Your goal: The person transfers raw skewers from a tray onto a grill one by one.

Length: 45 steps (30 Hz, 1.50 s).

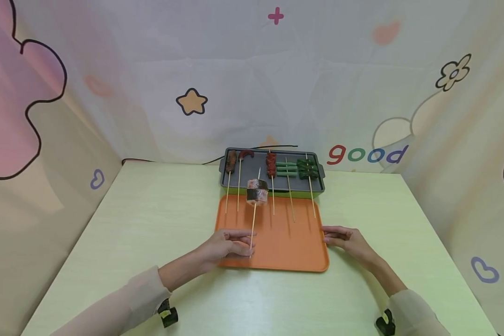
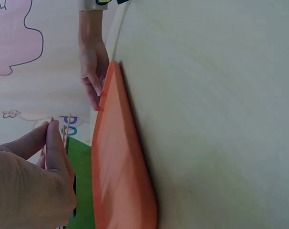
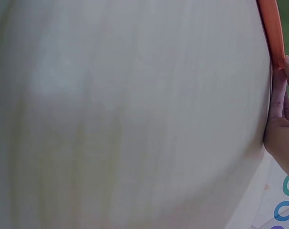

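Note:
My left hand (image 1: 224, 247) pinches the lower end of a wooden stick between thumb and fingers. That stick is part of a skewer (image 1: 257, 192) with chunky dark-and-pale pieces, tilted slightly and raised over the orange tray (image 1: 290, 247). In the left wrist view the thumb and fingertips meet, and the food end is out of sight. My right hand (image 1: 350, 241) holds the tray's right rim with thumb and fingers; the right wrist view shows fingertips at the orange edge (image 3: 273, 33). Behind the tray stands a grey grill pan (image 1: 256, 183) on a green base.
Several skewers lie across the pan, their sticks reaching over the tray: a brown one (image 1: 231, 161), a curled dark-red one (image 1: 246, 153), a red one (image 1: 270, 164), green stalks (image 1: 286, 169) and leafy greens (image 1: 307, 169). A black cable (image 1: 273, 146) runs behind the pan, before the curtain.

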### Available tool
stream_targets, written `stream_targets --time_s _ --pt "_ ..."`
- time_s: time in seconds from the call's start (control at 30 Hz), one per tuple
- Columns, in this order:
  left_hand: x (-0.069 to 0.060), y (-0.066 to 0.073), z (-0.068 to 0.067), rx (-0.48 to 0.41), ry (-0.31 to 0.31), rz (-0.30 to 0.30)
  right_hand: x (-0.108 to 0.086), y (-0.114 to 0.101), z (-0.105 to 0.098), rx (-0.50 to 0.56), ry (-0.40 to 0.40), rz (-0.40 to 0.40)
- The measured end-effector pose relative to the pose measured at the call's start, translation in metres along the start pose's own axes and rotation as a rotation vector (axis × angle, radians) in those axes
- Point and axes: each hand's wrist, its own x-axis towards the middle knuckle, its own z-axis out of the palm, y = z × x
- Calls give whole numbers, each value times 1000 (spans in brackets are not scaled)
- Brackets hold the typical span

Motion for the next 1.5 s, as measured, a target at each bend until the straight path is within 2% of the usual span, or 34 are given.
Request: stream_targets --time_s 0.3,0.6,0.8,0.97,1.1,1.33,1.5 --pt "28 29 2 -59 48 -45 0 2 0 16 0 -10" --pt "52 49 -4 -120 80 -73 0 2 0 14 0 -4" --pt "65 56 -13 -157 61 -84 3 1 0 15 -8 -11" --pt "73 63 -15 -172 47 -82 4 2 -1 13 -9 -6" --pt "76 66 -14 -126 90 -53 3 3 -2 14 -10 -9" --pt "76 66 -8 51 180 44 2 4 -3 23 -4 -11" --pt "79 62 -8 101 221 73 2 5 -3 35 -10 -7"
